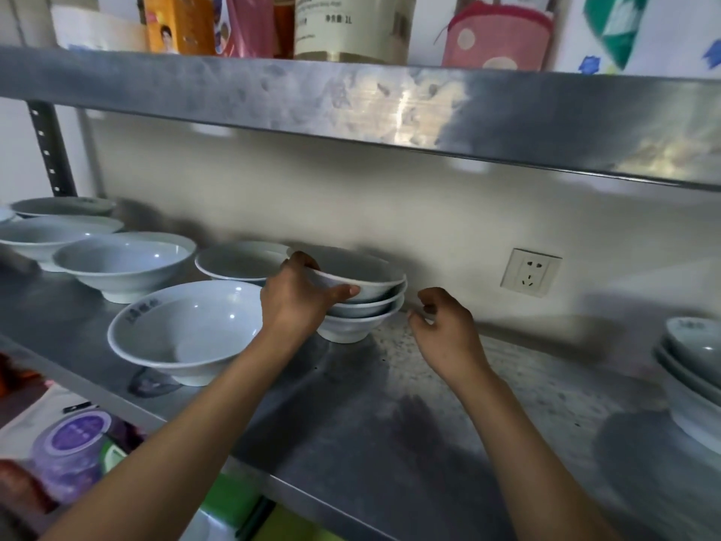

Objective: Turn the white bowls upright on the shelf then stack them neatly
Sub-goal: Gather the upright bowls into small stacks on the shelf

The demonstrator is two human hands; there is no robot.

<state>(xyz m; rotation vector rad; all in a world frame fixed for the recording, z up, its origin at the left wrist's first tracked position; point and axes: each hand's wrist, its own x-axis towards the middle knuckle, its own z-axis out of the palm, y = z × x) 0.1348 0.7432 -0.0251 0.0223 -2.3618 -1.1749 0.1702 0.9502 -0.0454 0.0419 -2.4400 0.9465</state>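
A stack of three upright white bowls [363, 306] stands mid-shelf near the back wall. My left hand [300, 294] grips the rim of the top bowl [359, 269], thumb on the outside and fingers over the edge. My right hand [444, 329] hovers just right of the stack, fingers loosely curled and holding nothing. Several other white bowls stand upright on the left: one large at the front [183, 329], one behind it [238, 261], one further left [125, 263], and more at the far left [50, 232].
The steel shelf [448, 415] is bare in front of and right of the stack. Another stack of white bowls [694, 372] sits at the far right edge. A wall socket [530, 272] is behind. The upper shelf [351, 99] hangs overhead; a purple-lidded jar [74, 439] stands below.
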